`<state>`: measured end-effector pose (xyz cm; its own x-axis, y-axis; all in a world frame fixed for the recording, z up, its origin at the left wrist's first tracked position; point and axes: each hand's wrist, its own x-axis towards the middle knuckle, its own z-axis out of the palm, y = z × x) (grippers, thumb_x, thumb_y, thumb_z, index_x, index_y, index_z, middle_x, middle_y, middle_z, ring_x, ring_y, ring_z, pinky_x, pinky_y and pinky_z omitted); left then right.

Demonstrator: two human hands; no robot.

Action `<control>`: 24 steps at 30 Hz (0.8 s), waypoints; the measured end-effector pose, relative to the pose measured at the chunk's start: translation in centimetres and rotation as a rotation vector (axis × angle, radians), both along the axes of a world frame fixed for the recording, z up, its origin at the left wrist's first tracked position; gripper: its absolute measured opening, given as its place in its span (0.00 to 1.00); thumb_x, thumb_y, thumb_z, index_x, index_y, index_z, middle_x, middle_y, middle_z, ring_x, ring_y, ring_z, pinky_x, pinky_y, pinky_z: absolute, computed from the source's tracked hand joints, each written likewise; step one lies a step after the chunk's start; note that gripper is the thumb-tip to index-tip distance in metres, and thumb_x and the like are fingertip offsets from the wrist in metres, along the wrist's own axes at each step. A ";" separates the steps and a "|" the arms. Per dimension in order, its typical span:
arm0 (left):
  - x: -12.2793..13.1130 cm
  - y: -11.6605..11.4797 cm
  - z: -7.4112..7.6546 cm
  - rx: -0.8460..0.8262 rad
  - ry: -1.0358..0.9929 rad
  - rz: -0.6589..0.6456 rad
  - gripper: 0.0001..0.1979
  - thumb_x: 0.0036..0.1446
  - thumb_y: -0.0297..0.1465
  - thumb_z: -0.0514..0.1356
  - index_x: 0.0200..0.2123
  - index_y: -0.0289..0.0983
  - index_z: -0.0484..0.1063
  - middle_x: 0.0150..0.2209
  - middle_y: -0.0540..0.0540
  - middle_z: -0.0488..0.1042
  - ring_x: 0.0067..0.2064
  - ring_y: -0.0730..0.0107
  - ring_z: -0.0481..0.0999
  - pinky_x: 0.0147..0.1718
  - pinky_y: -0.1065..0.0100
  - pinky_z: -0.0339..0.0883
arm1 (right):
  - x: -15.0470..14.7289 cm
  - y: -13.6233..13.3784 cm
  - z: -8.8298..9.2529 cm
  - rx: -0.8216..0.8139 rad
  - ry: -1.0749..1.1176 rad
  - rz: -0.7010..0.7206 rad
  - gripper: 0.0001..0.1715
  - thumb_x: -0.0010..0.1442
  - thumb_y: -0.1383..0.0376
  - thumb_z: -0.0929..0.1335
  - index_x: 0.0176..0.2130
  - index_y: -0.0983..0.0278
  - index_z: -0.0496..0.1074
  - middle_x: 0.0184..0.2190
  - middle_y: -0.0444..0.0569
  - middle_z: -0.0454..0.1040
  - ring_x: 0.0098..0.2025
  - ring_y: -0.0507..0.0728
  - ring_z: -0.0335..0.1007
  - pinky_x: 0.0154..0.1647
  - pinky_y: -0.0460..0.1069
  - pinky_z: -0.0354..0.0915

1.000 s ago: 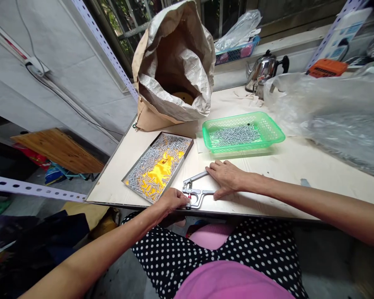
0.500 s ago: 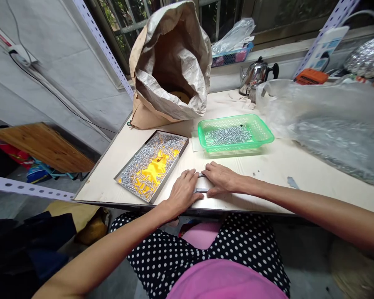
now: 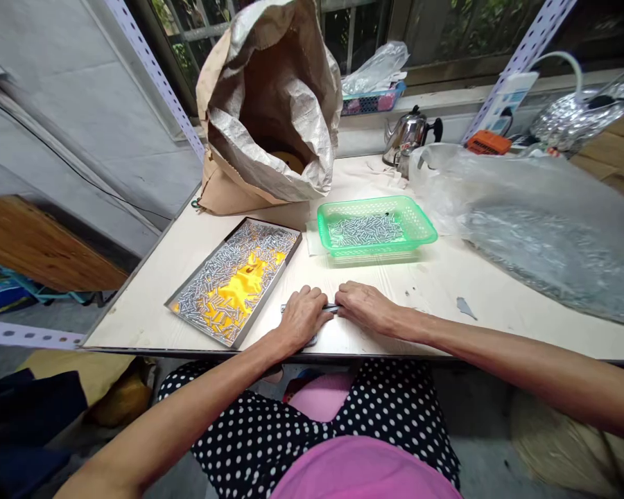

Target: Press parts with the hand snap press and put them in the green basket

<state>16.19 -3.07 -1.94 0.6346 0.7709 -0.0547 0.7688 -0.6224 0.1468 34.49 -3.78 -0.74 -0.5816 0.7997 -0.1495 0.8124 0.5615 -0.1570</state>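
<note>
At the table's front edge, my left hand (image 3: pixel 302 317) is closed over a grey metal piece, whose ends poke out to the left and below the palm. My right hand (image 3: pixel 367 306) is close beside it, fingers bent and pinching the end of a narrow grey metal strip (image 3: pixel 331 308) that spans the small gap between the hands. The exact kind of these metal parts is mostly hidden by the fingers. To the left of my hands lies a shallow metal tray (image 3: pixel 264 298) with many small silver pins over a yellow bottom.
Behind my hands, a green plastic basket (image 3: pixel 430 235) holds more silver pins. A large open paper sack (image 3: pixel 229 173) stands at the back left. A clear plastic bag (image 3: pixel 551 235) spreads over the right side. A metal kettle (image 3: pixel 408 135) stands at the back.
Two grey bars showed between my hands before; now a single thin strip does. The left hand covers more of the metal. The view has shifted slightly right.
</note>
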 end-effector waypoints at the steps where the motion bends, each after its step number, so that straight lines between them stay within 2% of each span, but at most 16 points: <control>1: 0.1 0.0 0.1 0.006 0.011 0.007 0.10 0.61 0.38 0.59 0.38 0.36 0.71 0.40 0.43 0.73 0.45 0.58 0.69 0.40 0.61 0.65 | 0.0 0.1 -0.1 0.006 0.005 0.000 0.07 0.64 0.69 0.65 0.38 0.68 0.73 0.37 0.54 0.73 0.42 0.58 0.67 0.42 0.50 0.61; 3: 0.2 -0.4 0.3 0.024 0.029 0.037 0.12 0.60 0.38 0.61 0.41 0.35 0.71 0.42 0.42 0.73 0.47 0.56 0.70 0.41 0.59 0.66 | 0.1 0.4 0.0 0.030 0.007 -0.003 0.08 0.62 0.67 0.67 0.41 0.68 0.73 0.40 0.55 0.72 0.45 0.59 0.67 0.43 0.50 0.61; 4: 0.3 -0.7 0.3 0.041 0.030 0.066 0.14 0.59 0.39 0.61 0.43 0.35 0.71 0.44 0.40 0.73 0.48 0.54 0.70 0.42 0.58 0.67 | 0.3 0.6 0.2 0.030 -0.001 -0.006 0.11 0.60 0.64 0.69 0.42 0.69 0.73 0.42 0.56 0.71 0.46 0.61 0.66 0.44 0.51 0.61; 7: 0.8 -2.6 -0.5 0.126 -0.015 0.134 0.23 0.59 0.36 0.63 0.53 0.31 0.66 0.53 0.35 0.70 0.55 0.50 0.69 0.51 0.54 0.65 | 0.8 1.6 0.6 -0.003 -0.050 0.005 0.31 0.50 0.51 0.75 0.46 0.70 0.72 0.44 0.60 0.70 0.47 0.65 0.65 0.43 0.53 0.62; 9: 1.1 -4.3 -1.6 0.174 -0.091 0.112 0.25 0.60 0.35 0.62 0.57 0.31 0.63 0.60 0.33 0.66 0.62 0.48 0.63 0.58 0.52 0.60 | 1.3 2.2 0.6 -0.013 -0.061 0.042 0.36 0.50 0.47 0.74 0.47 0.71 0.72 0.43 0.61 0.70 0.46 0.66 0.65 0.42 0.53 0.62; 11: 1.4 -5.8 -2.7 0.182 -0.179 0.063 0.26 0.61 0.37 0.60 0.58 0.31 0.62 0.62 0.34 0.63 0.65 0.48 0.58 0.62 0.50 0.56 | 1.7 2.8 0.1 0.003 -0.021 0.080 0.28 0.57 0.51 0.71 0.48 0.69 0.72 0.42 0.59 0.71 0.44 0.63 0.66 0.42 0.52 0.61; 13: 1.5 -6.8 -3.5 0.163 -0.256 0.030 0.23 0.63 0.38 0.57 0.57 0.33 0.64 0.61 0.36 0.65 0.65 0.50 0.60 0.62 0.49 0.55 | 2.1 3.5 -0.8 0.027 0.028 0.069 0.15 0.62 0.61 0.68 0.45 0.67 0.74 0.40 0.56 0.72 0.42 0.60 0.66 0.41 0.50 0.59; 15: 1.5 -7.3 -3.8 0.135 -0.311 -0.003 0.18 0.65 0.38 0.54 0.53 0.34 0.67 0.59 0.38 0.68 0.64 0.51 0.63 0.63 0.49 0.54 | 2.3 4.2 -1.6 0.071 0.056 0.035 0.08 0.62 0.68 0.66 0.40 0.67 0.74 0.37 0.54 0.72 0.41 0.58 0.66 0.40 0.49 0.58; 18: 1.2 -7.4 -3.7 0.105 -0.368 -0.040 0.18 0.66 0.40 0.53 0.50 0.34 0.69 0.58 0.39 0.70 0.64 0.51 0.63 0.63 0.49 0.54 | 2.1 5.2 -2.1 0.152 0.039 -0.019 0.08 0.63 0.69 0.65 0.36 0.67 0.74 0.35 0.53 0.73 0.41 0.58 0.65 0.41 0.49 0.58; 21: 1.0 -7.4 -3.6 0.096 -0.391 -0.049 0.23 0.64 0.45 0.53 0.53 0.33 0.68 0.59 0.36 0.68 0.65 0.49 0.60 0.63 0.46 0.53 | 0.8 4.9 -1.5 0.190 -0.011 -0.077 0.09 0.64 0.70 0.64 0.37 0.69 0.74 0.36 0.55 0.73 0.41 0.59 0.65 0.41 0.50 0.58; 22: 1.0 -7.4 -3.6 0.094 -0.395 -0.053 0.25 0.64 0.46 0.53 0.54 0.32 0.67 0.60 0.35 0.67 0.65 0.48 0.59 0.63 0.46 0.52 | 0.0 4.5 -1.2 0.184 -0.002 -0.066 0.10 0.64 0.71 0.64 0.38 0.69 0.75 0.36 0.56 0.73 0.41 0.59 0.65 0.40 0.50 0.58; 24: 1.0 -7.5 -3.6 0.074 -0.396 -0.063 0.29 0.62 0.48 0.54 0.56 0.31 0.65 0.60 0.34 0.66 0.65 0.47 0.59 0.63 0.46 0.52 | -2.1 3.4 -0.4 0.141 0.079 0.049 0.10 0.64 0.70 0.64 0.41 0.67 0.75 0.38 0.54 0.72 0.42 0.58 0.64 0.41 0.50 0.58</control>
